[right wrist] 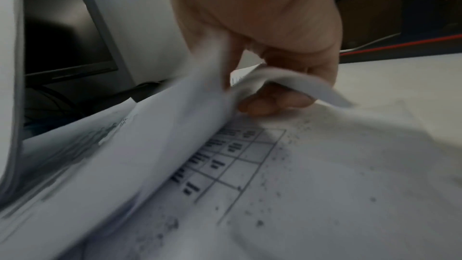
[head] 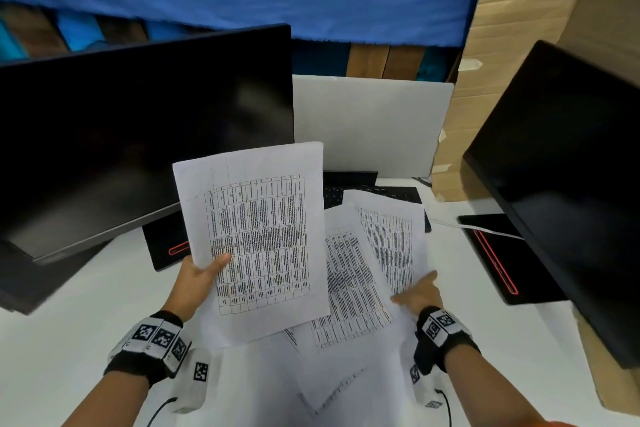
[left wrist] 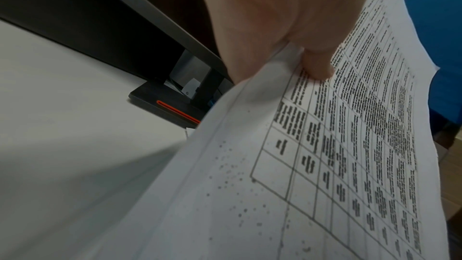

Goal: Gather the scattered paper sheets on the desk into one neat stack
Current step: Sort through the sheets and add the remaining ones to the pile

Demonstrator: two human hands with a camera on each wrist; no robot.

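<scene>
My left hand holds a printed sheet with a table raised above the white desk, thumb on its printed face. The left wrist view shows that thumb pinching the sheet at its edge. Several more printed sheets lie fanned on the desk to the right. My right hand is at their right edge. In the right wrist view its fingers curl under a lifted, bent sheet edge, above another sheet lying flat.
A dark monitor stands at the left, its base behind the held sheet. A second monitor and base stand at the right, with a white cable. A keyboard lies behind the sheets. Cardboard rises back right.
</scene>
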